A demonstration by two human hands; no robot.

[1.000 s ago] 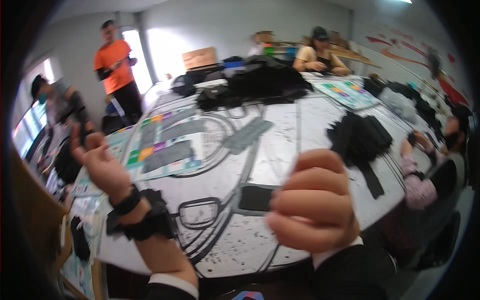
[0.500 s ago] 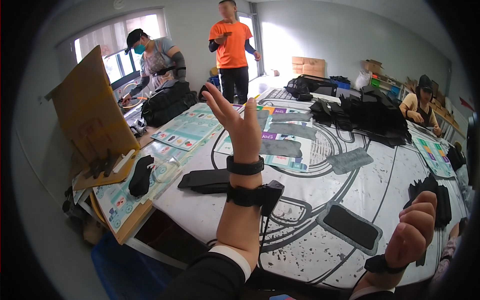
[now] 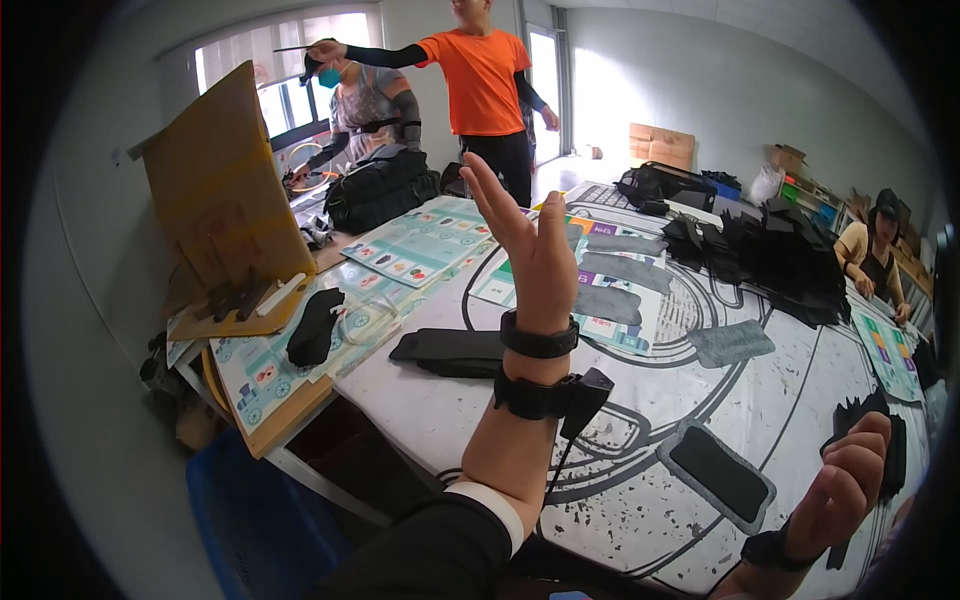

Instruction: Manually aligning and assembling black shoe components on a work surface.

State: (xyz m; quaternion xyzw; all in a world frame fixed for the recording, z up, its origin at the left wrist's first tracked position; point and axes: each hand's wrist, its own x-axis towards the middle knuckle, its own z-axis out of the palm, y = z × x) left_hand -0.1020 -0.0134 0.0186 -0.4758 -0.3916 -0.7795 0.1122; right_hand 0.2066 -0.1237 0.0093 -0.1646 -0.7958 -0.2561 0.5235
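Observation:
My left hand point(image 3: 532, 250) is raised above the table, fingers stretched and thumb apart, holding nothing. Two black bands circle its wrist and forearm, one with a small box and a cable. Lower right, my right hand point(image 3: 845, 490) is in the air with its fingers curled in; nothing shows in it. A bundle of black strips point(image 3: 862, 408) lies just behind it. Between my hands is a black rectangular pad with a grey border point(image 3: 718, 475). A flat black stack point(image 3: 450, 350) lies left of my left forearm, and a grey fabric piece point(image 3: 732, 343) lies farther back.
Coloured sheets point(image 3: 420, 240) and a black pouch point(image 3: 315, 328) lie at left beside an upright cardboard sheet point(image 3: 215, 200). Black pieces point(image 3: 775, 255) are heaped at the far right. A person in orange point(image 3: 485, 85) stands behind the table; two other people work at the sides.
The view has swung left, so the table appears farther right. The person in orange has stretched an arm out to the left. My hands keep nearly the same poses.

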